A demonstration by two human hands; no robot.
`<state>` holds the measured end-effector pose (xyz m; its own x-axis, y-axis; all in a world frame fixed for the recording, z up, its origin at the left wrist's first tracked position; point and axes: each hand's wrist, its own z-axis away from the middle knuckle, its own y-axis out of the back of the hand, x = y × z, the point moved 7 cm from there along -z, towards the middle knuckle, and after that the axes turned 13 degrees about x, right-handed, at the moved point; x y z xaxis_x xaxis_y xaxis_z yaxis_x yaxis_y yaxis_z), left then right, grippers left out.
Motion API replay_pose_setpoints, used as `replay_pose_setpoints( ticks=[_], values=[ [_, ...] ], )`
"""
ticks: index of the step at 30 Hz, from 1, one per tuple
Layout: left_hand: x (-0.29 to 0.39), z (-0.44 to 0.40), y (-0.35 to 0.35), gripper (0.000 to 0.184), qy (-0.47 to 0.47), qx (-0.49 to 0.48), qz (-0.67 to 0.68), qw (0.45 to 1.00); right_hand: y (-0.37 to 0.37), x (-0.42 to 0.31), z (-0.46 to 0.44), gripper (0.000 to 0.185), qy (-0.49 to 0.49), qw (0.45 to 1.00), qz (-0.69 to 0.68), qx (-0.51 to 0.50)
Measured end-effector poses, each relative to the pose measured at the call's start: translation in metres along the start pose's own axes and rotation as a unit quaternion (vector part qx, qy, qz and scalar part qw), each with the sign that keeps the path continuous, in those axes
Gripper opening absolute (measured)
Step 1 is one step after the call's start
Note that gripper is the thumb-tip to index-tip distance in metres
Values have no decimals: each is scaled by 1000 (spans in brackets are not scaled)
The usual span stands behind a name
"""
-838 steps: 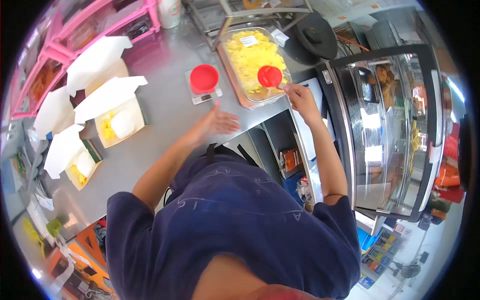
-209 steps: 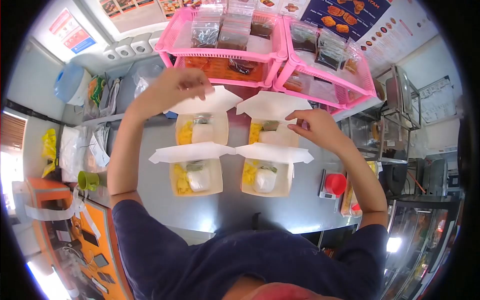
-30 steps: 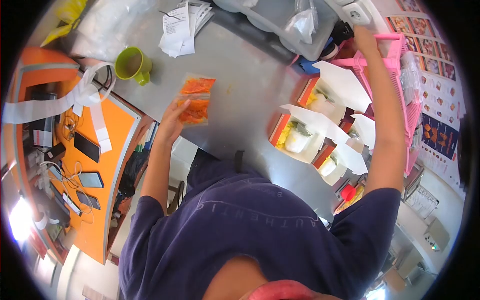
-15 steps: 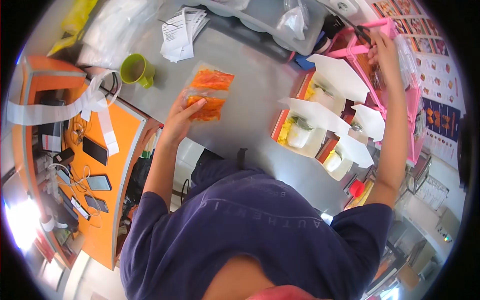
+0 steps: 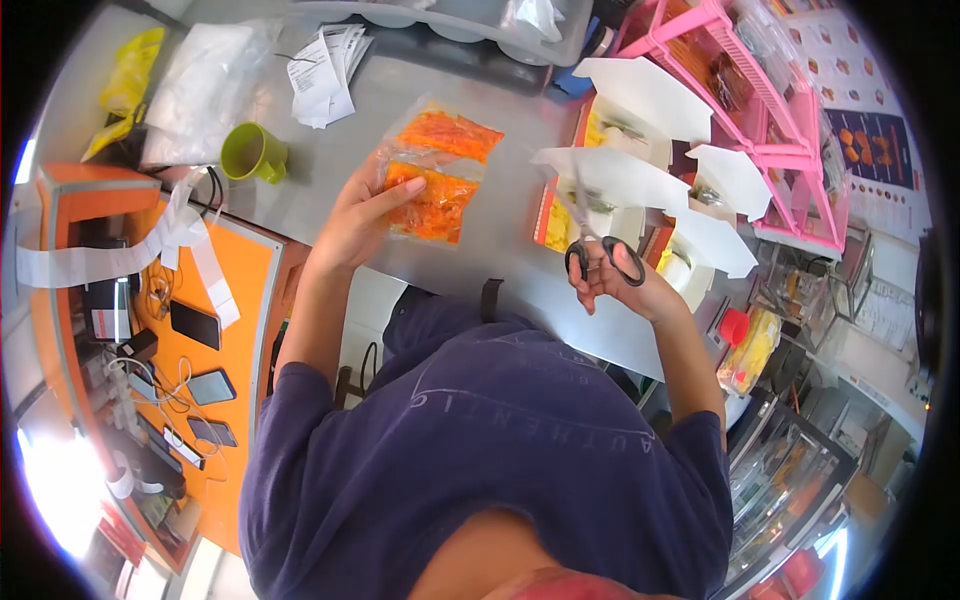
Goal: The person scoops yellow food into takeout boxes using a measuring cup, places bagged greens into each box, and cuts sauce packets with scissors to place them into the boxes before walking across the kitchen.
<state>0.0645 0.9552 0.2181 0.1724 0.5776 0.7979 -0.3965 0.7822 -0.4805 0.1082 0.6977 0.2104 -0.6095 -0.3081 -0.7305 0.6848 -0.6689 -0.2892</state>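
My left hand is closed on a pair of joined clear sachets filled with something orange-red, its thumb pressed across the lower one. In my right hand are scissors with black handles, fingers through the loops and blades pointing up and away from me. Just behind the blades stand several open white-flapped food boxes. Yellow food and a wrapped white portion show inside some of them; the scissors and hand partly cover these boxes.
A green mug, paper receipts and a pile of plastic bags lie at the back left. Pink basket racks stand at the right, behind the boxes. Phones and cables rest on the orange shelf at left.
My right hand has brought the scissors from the pink rack down and left, to in front of the boxes. My left hand still holds the sachets, now a little further right in view.
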Motion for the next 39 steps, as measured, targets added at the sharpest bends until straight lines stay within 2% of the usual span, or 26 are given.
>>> replay_pose_setpoints(
  ticks=[5, 6, 10, 19, 28, 31, 34, 39],
  values=[
    [-2, 13, -18, 45, -11, -34, -37, 999, -19, -10, -4, 62, 55, 978, 180, -86],
    [-2, 14, -21, 45, -15, -39, -40, 998, -25, -14, -8, 57, 77, 981, 149, -94],
    [-4, 17, -25, 47, -10, -55, -52, 997, -33, -23, -15, 47, 65, 983, 129, -109],
    [-10, 16, -29, 54, -1, -37, -70, 997, -35, -27, -14, 43, 63, 986, 123, -99],
    [-16, 17, -30, 56, 16, -51, -47, 997, -37, -25, -9, 46, 73, 986, 107, -103],
    [-13, 20, -36, 57, 14, -46, -35, 998, -39, -25, -7, 67, 67, 986, 131, -81],
    [-17, 19, -32, 57, 23, -66, -36, 997, -38, -26, -6, 47, 76, 986, 107, -99],
    [-14, 24, -39, 57, 23, -69, -15, 997, -37, -24, -6, 47, 75, 987, 103, -101]
  ],
)
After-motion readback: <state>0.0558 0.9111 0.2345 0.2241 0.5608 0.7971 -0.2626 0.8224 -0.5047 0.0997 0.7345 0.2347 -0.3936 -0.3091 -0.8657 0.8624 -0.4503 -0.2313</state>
